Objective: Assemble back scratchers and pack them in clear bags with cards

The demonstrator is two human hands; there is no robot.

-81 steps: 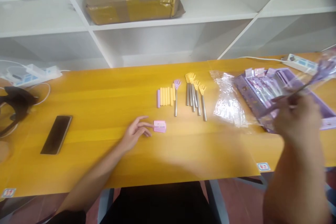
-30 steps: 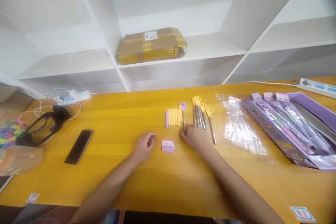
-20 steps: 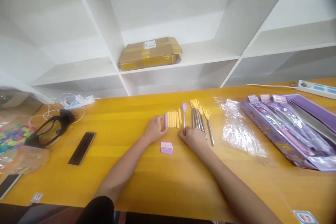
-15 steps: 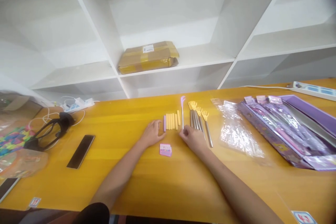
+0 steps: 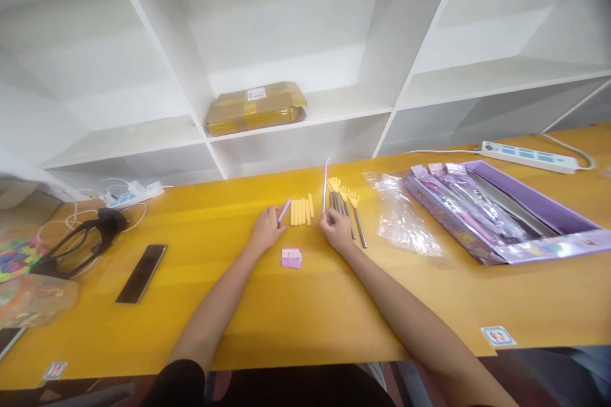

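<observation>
My left hand (image 5: 268,229) is closed on a short purple tube (image 5: 284,210), which tilts up to the right between thumb and fingers. Just right of it, several yellow tubes (image 5: 300,212) lie side by side on the table. My right hand (image 5: 336,227) pinches the lower end of a back scratcher (image 5: 325,184) with a metal rod and a purple claw pointing away from me. Several yellow-clawed back scratchers (image 5: 356,210) lie just beyond and right of that hand. Small pink cards (image 5: 291,258) rest between my forearms.
Clear plastic bags (image 5: 405,219) and an open purple box (image 5: 482,216) of packaged items are on the right. A phone (image 5: 142,273), black-framed headgear (image 5: 86,245) and a power strip (image 5: 136,193) are on the left. A taped carton (image 5: 256,110) sits on the shelf behind.
My left hand has taken the purple tube from beside the yellow row and tilted it. The purple scratcher's head is lifted somewhat in my right hand. The view has shifted to the right.
</observation>
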